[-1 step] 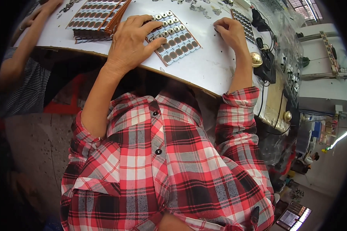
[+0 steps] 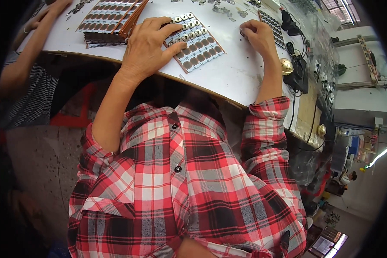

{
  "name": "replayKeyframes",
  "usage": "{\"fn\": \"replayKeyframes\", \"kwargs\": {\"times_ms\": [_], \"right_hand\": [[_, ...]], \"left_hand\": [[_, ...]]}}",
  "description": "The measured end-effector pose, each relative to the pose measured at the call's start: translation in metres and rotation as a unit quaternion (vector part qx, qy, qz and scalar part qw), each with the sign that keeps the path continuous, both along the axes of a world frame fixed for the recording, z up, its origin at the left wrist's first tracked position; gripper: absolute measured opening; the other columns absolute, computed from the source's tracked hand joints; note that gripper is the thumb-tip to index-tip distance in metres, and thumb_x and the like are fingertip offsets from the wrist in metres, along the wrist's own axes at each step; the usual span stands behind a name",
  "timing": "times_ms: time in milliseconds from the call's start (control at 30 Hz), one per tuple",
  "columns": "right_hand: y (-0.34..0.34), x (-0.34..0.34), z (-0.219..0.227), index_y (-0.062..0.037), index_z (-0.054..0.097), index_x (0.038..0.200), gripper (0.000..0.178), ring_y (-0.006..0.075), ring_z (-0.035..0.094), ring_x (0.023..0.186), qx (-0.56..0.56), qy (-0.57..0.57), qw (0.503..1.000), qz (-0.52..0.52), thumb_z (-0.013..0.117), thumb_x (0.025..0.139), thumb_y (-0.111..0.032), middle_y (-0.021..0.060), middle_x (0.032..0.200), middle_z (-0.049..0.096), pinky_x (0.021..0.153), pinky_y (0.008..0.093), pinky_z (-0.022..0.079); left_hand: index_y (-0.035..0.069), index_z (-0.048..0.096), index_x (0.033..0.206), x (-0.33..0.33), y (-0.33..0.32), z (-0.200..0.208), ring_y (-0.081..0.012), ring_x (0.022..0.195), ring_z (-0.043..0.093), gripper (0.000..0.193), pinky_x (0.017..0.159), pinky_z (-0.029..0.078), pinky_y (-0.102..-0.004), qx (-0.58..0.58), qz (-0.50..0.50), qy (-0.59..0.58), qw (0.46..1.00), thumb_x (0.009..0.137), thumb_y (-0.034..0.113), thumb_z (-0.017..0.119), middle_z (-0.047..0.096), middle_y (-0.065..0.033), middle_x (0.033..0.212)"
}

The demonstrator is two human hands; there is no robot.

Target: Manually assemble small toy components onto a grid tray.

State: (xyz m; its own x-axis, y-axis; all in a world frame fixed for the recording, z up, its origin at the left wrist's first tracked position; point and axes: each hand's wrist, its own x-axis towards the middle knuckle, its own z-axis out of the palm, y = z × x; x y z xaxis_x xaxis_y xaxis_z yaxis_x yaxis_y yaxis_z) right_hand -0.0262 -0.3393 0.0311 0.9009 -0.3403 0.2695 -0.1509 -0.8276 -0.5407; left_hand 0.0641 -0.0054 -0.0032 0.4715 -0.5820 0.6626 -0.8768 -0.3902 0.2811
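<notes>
Nearest is a red plaid shirt (image 2: 180,185), sleeves rolled, filling the lower picture. Beyond it a white table (image 2: 236,73) curves across the top. The left hand (image 2: 148,45) lies flat, palm down, fingers spread, on the near-left part of a tray (image 2: 198,43) of small round parts set in rows; its fingertips reach onto the top rows, and it grips nothing. The tray lies tilted between the two hands, its right end stretching toward the right hand but not touching it. The right hand (image 2: 256,36) is curled loosely, fingertips drawn together near the table; whether it pinches a part cannot be told, the spot being too small and shadowed.

Left of the left hand, a stack of trays (image 2: 109,17) lies with brown edges, partly cut off by the top rim. Farther left, another person's arm (image 2: 34,38) reaches to the table, the body in a checked top mostly lost in the dark rim. Loose small parts (image 2: 219,6) scatter along the far edge, blurred. To the right are a brass knob (image 2: 286,66), black cables (image 2: 299,73), and a cluttered workshop beyond, bent by the lens.
</notes>
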Motion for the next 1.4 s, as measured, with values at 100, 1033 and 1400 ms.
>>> {"fn": "replayKeyframes", "kwargs": {"times_ms": [100,1033,1400], "right_hand": [[0.007,0.0,0.008,-0.0002,0.075,0.101,0.016,0.0111,0.065,0.068,0.132,0.007,0.991,-0.035,0.067,0.095,-0.013,0.0024,0.078,0.07,0.06,0.0275,0.05],[0.032,-0.002,0.014,0.0024,0.068,0.096,0.014,0.0145,0.063,0.061,0.011,0.004,0.999,0.031,0.061,0.095,-0.009,0.0074,0.07,0.067,0.055,0.0312,0.048],[0.059,-0.02,0.002,0.0031,0.056,0.094,0.012,0.0194,0.048,0.063,0.003,-0.093,0.994,0.05,0.053,0.086,0.011,0.011,0.077,0.053,0.06,0.034,0.04]], "left_hand": [[0.013,0.075,0.119,0.002,0.002,-0.001,-0.0285,0.122,0.059,0.043,0.107,0.044,-0.0432,0.006,-0.002,-0.001,1.0,0.086,0.04,0.078,0.067,-0.0103,0.127],[0.007,0.069,0.125,-0.007,0.011,0.019,-0.0374,0.122,0.057,0.058,0.107,0.042,-0.0482,-0.02,-0.017,0.062,0.998,0.074,0.03,0.086,0.063,-0.0192,0.129],[-0.004,0.069,0.122,-0.001,0.119,0.127,-0.0316,0.078,0.07,0.051,0.067,0.057,-0.0397,-0.033,-0.016,-0.056,0.998,0.08,0.023,0.081,0.07,-0.0152,0.095]]}}
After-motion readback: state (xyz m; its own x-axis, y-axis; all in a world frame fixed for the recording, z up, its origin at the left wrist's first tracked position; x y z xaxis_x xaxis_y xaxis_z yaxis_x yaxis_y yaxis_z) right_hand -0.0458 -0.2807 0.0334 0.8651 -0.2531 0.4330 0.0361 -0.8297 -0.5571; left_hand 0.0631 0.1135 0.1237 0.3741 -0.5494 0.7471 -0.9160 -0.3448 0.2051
